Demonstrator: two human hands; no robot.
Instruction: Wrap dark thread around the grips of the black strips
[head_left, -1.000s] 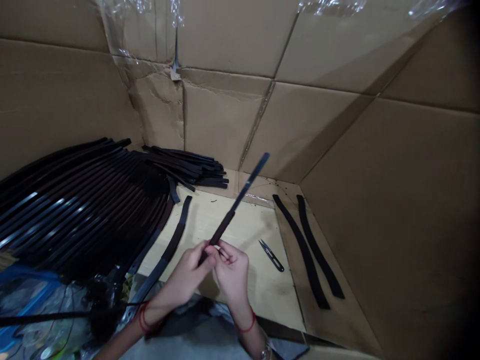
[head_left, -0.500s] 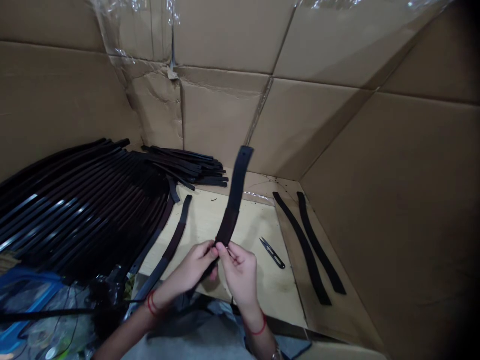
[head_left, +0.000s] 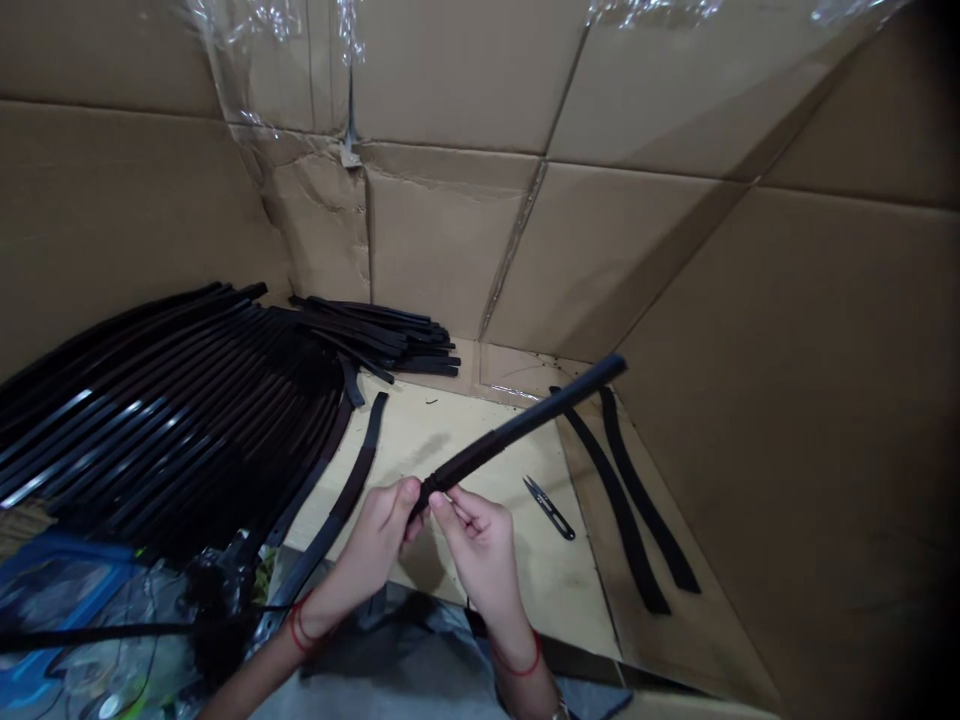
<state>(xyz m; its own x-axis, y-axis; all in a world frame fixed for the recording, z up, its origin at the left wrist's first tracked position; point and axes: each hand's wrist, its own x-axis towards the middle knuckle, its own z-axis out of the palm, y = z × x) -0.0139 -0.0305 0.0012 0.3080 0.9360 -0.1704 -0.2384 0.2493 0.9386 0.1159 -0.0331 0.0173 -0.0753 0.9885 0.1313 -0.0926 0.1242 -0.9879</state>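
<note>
"What does the frame show?"

"A worker's left hand (head_left: 379, 545) and right hand (head_left: 480, 560) lift a black strap (head_left: 517, 430) above a pale board surface (head_left: 442, 440), in a corner lined with cardboard walls (head_left: 450, 240)."

"Where is the strap?"

"In the air, tilted up to the right. Its lower end sits between the hands, and its free end reaches over a pair of black strips (head_left: 626, 490) on the cardboard to the right."

"And the fingers?"

"The left fingers (head_left: 405, 497) are clamped on the strap's lower end. The right fingers (head_left: 457, 510) are slightly apart just beside it; whether they grip it, one cannot tell."

"What surrounds them?"

"Thread snips (head_left: 549, 508) lie on the surface, right of the right hand. A curved black strip (head_left: 360, 475) lies left of the hands, beside a wide fanned stack of curved black straps (head_left: 172, 410) and a smaller pile (head_left: 375, 335). Red cords (head_left: 300, 628) circle the left wrist."
</note>
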